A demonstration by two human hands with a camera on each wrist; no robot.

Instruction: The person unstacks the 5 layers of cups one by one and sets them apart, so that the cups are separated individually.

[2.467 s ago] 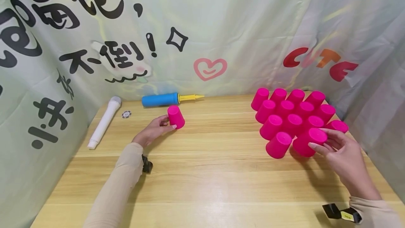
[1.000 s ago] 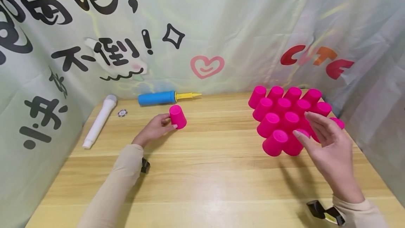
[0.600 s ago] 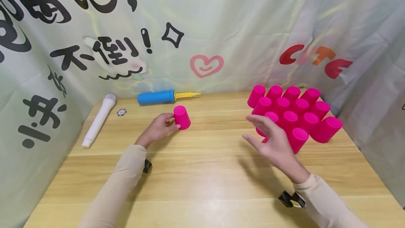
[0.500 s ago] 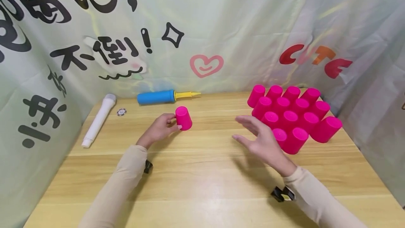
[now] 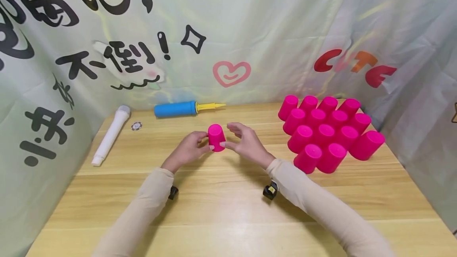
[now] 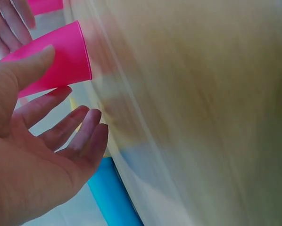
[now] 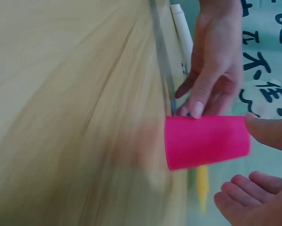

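Observation:
One upside-down pink plastic cup (image 5: 216, 136) is held near the middle of the table, its wide rim facing down. From its left, my left hand (image 5: 187, 149) pinches it between thumb and index finger. The left wrist view shows the thumb lying across the cup (image 6: 68, 59) while the other fingers of the left hand (image 6: 42, 146) spread loosely. My right hand (image 5: 250, 146) comes in from the right, thumb at the cup's side and fingers extended behind it. In the right wrist view, a space separates those fingers (image 7: 240, 190) from the cup (image 7: 207, 141).
Several pink cups (image 5: 324, 132) stand upside down in close rows on the right of the wooden table (image 5: 228, 213). At the back lies a blue pump (image 5: 175, 109) with a yellow nozzle. A white microphone-shaped stick (image 5: 112, 134) and a small round chip (image 5: 136, 126) lie left.
The right hand set a cup at the group's front, let it go, and swung left to the single cup. My left hand shifted this cup rightward and slightly nearer.

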